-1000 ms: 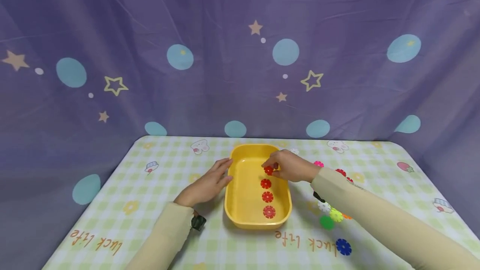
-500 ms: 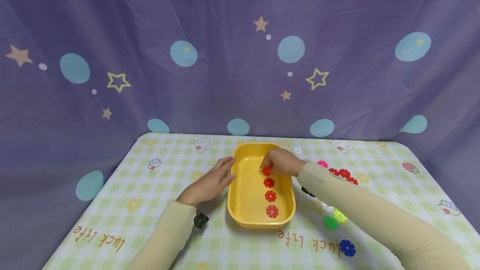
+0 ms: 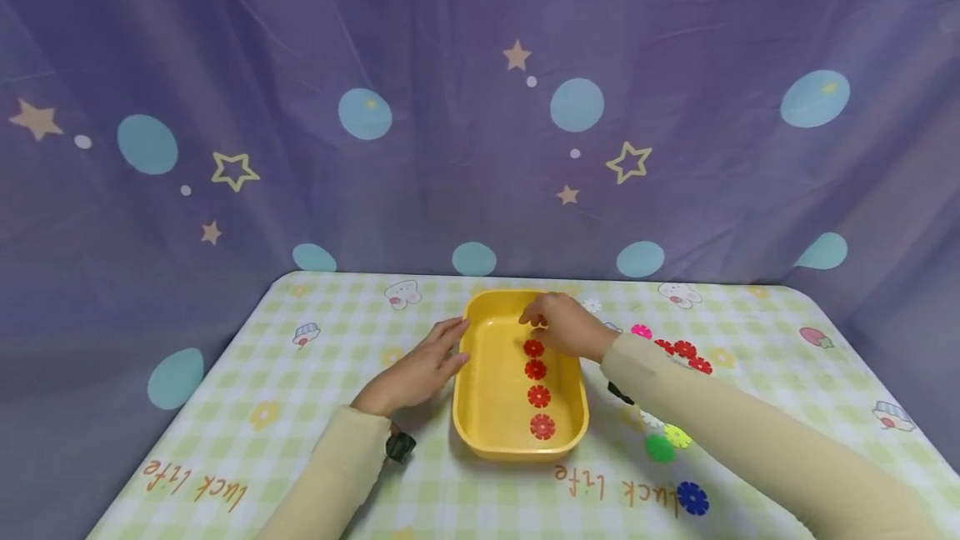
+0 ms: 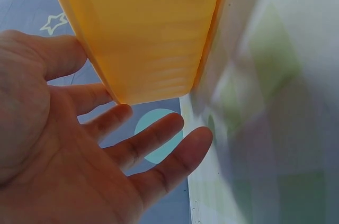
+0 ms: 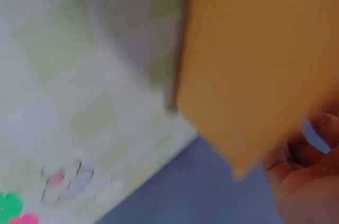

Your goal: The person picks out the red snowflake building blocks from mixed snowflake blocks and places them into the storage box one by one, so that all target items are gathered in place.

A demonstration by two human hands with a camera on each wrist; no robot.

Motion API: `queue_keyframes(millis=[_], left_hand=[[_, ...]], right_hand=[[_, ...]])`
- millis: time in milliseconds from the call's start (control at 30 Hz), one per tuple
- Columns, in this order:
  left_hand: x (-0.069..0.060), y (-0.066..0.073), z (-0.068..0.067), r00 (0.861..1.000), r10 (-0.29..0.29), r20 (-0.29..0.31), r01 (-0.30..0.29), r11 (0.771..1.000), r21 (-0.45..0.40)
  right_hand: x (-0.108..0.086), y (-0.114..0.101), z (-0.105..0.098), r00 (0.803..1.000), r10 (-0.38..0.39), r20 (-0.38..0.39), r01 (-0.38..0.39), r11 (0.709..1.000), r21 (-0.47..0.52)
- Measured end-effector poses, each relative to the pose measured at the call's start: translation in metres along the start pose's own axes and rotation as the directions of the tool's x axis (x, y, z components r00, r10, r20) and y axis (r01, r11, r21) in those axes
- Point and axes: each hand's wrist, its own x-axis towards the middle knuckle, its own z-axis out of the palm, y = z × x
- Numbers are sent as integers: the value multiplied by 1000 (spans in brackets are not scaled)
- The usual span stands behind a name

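A yellow plastic tray lies lengthwise on the table. Several red snowflake discs form a column along its right half. My left hand rests at the tray's left rim, fingers extended; the left wrist view shows thumb and index finger touching the tray wall. Over the tray's far right part is my right hand, just beyond the farthest red disc. Its fingers are loosely bent, with nothing visible between them. In the right wrist view the blurred tray wall partly hides that hand.
Right of the tray lie loose red discs, a pink disc, a white disc, a yellow disc, a green disc and a blue disc. A purple curtain hangs behind the checked tablecloth.
My right hand has set the farthest red disc on the tray bottom, let go and drawn slightly away from it. The left hand has stayed at the rim.
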Motion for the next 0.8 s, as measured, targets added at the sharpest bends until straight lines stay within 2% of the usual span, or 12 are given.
queue_keyframes(millis=[133,200,233,333,467,633,800], left_hand=[[-1,-1,-1,1000,-3,-6,3,1000,-2],[-1,-1,-2,1000,0,-8,0,1000,-1],[0,-1,-2,1000,5,-9,-5,1000,-1],[-1,-1,-3,1000,10,-2,-10,1000,-5],[-2,-1,-3,1000,1,-1,-1,1000,-6],[-2,-1,-1,1000,5,-6,-5,1000,-11],[0,-1,1,1000,12,8,-12,1000,-21]], right_hand=[[-17,14,-27,992,-50,-112,55,998,43],[-30,29,-40,988,-27,-153,35,998,49],[-37,37,-46,988,6,-154,2,999,51],[-60,65,-60,983,150,-106,-144,988,57],[-87,101,-67,951,308,24,-308,950,56],[-107,134,-56,919,371,135,-384,918,96],[-115,151,-45,913,389,122,-403,905,135]])
